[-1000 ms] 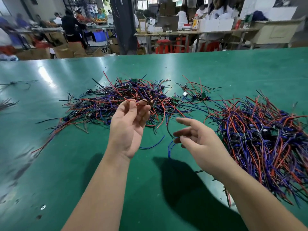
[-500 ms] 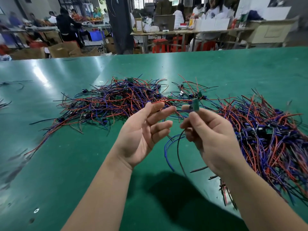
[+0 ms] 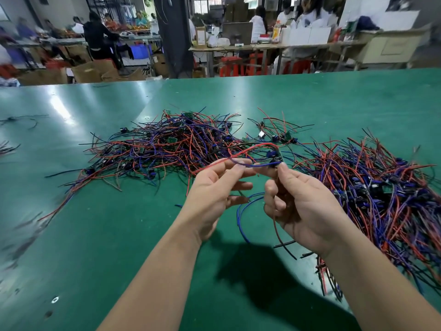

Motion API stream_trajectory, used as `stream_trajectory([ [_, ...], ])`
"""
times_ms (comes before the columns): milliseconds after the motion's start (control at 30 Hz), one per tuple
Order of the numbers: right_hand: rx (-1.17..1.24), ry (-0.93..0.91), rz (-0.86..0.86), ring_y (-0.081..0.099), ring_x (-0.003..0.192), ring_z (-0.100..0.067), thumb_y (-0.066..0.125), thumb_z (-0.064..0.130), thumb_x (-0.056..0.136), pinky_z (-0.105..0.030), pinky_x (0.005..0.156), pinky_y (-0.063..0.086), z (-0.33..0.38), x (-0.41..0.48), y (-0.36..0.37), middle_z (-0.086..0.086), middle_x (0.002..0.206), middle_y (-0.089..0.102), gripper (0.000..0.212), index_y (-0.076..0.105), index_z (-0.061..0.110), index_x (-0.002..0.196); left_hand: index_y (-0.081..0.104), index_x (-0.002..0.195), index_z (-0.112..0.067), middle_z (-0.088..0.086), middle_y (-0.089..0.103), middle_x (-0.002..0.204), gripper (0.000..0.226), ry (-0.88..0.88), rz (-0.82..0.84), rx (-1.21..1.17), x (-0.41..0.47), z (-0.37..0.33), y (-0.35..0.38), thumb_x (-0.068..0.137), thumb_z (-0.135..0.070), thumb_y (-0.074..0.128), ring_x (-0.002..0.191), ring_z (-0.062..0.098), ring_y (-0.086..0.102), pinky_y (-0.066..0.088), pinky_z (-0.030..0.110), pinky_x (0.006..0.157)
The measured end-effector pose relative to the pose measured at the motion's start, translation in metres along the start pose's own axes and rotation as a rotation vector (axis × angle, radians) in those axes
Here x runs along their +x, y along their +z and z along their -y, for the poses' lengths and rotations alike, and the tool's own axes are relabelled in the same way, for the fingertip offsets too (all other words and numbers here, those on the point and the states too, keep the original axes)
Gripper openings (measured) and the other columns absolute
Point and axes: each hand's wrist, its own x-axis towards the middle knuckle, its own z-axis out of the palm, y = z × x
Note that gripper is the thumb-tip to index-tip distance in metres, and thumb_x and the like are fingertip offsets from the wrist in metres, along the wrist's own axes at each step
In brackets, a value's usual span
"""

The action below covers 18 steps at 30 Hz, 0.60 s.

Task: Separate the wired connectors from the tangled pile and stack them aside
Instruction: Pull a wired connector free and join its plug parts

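— Green tabletop (image 3: 114,235), glossy, right across the view. Where is the wired connector?
— Up off the table, between the two hands, in front of the near edge of the tangled pile (image 3: 167,144). The wired connector (image 3: 276,158) is a small green board with a dark blue part on it, and its leads run out to the left.
— Who has hold of what?
— The right hand (image 3: 305,211) pinches the board between thumb and forefinger tip, with its other fingers curled in towards the palm. The left hand (image 3: 212,197) pinches the leads between thumb and forefinger. Its remaining fingers are loosely bent underneath, and I can't make out anything in them.
— Which leads?
— A red wire (image 3: 250,149) arches up from the board and comes down into the left hand's pinch, its free end poking out past the fingers. A blue wire (image 3: 262,164) runs almost straight from hand to hand. A blue loop (image 3: 239,216) hangs below the hands, but I can't tell whether it belongs to the same connector.
— And the other heap?
— The second heap (image 3: 381,187) lies on the right, just beside the right wrist. Its red, blue and purple wires run roughly one way, and dark connector bodies cluster along its middle. A few loose connectors (image 3: 274,134) sit in the gap between it and the tangled pile.
— Anything else?
— Stray wires (image 3: 19,119) at the far left of the table. Beyond it there are workbenches (image 3: 238,47) with people at them, cardboard boxes (image 3: 93,70) and red stools (image 3: 230,65), all rather blurred
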Motion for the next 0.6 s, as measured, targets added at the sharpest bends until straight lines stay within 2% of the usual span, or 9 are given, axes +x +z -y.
stream_trajectory([
  [100,-0.017,0.072,0.078,0.034,0.040,-0.008,0.050,0.028,0.085,-0.018,0.041,0.030,-0.001,-0.001,-0.001,-0.001,0.056,0.047,0.032,0.069,0.004,0.095,0.066,0.101,-0.023,-0.001,0.074,0.099,0.024,0.027,0.033,0.103,0.000,0.003,0.001,0.082,-0.038,0.069,0.092,0.011,0.067,0.049,0.027,0.078],
  [133,-0.034,0.091,0.102,0.034,0.040,-0.009,0.050,0.028,0.085,-0.018,0.042,0.029,-0.001,-0.001,-0.001,-0.001,0.055,0.046,0.031,0.069,0.005,0.092,0.068,0.100,-0.025,0.000,0.074,0.098,0.025,0.023,0.052,0.091,-0.001,0.003,0.002,0.079,-0.039,0.069,0.095,0.012,0.067,0.049,0.031,0.084],
  [200,-0.072,0.128,0.152,0.035,0.041,-0.009,0.050,0.028,0.084,-0.020,0.044,0.028,-0.004,-0.003,-0.001,-0.001,0.054,0.045,0.031,0.069,0.004,0.092,0.072,0.095,-0.027,0.004,0.074,0.095,0.022,0.019,0.077,0.008,-0.001,0.002,0.003,0.077,-0.039,0.071,0.089,0.014,0.069,0.049,0.034,0.088],
  [300,-0.135,0.206,0.183,0.037,0.044,-0.010,0.051,0.032,0.083,-0.020,0.045,0.030,-0.007,-0.004,-0.001,-0.003,0.057,0.050,0.040,0.063,0.000,0.103,0.073,0.092,-0.016,0.011,0.072,0.094,0.026,0.063,0.041,-0.114,-0.001,0.002,0.003,0.071,-0.030,0.074,0.074,0.017,0.068,0.055,0.025,0.072],
  [433,-0.200,0.311,0.121,0.046,0.043,-0.012,0.056,0.049,0.072,-0.019,0.045,0.042,-0.005,-0.004,0.002,-0.010,0.064,0.058,0.053,0.070,0.003,0.094,0.072,0.080,-0.013,0.003,0.072,0.075,0.016,0.128,-0.021,0.025,-0.001,0.002,0.001,0.066,-0.022,0.073,0.062,0.010,0.065,0.051,0.016,0.059],
  [533,-0.347,0.230,0.050,0.047,0.039,-0.007,0.072,0.033,0.064,-0.018,0.043,0.044,-0.011,-0.004,0.001,-0.011,0.065,0.057,0.041,0.065,0.002,0.090,0.072,0.078,-0.012,0.000,0.072,0.068,0.017,0.132,-0.007,0.040,-0.002,0.002,0.002,0.063,-0.019,0.074,0.059,0.005,0.063,0.050,0.015,0.056],
  [600,-0.421,0.233,0.053,0.050,0.039,-0.007,0.068,0.012,0.079,-0.019,0.046,0.044,-0.015,-0.004,-0.001,-0.010,0.064,0.063,0.020,0.064,-0.001,0.094,0.073,0.076,-0.013,0.000,0.071,0.068,0.016,0.111,-0.032,0.045,-0.002,0.002,0.002,0.063,-0.022,0.075,0.058,0.006,0.063,0.050,0.016,0.057],
])
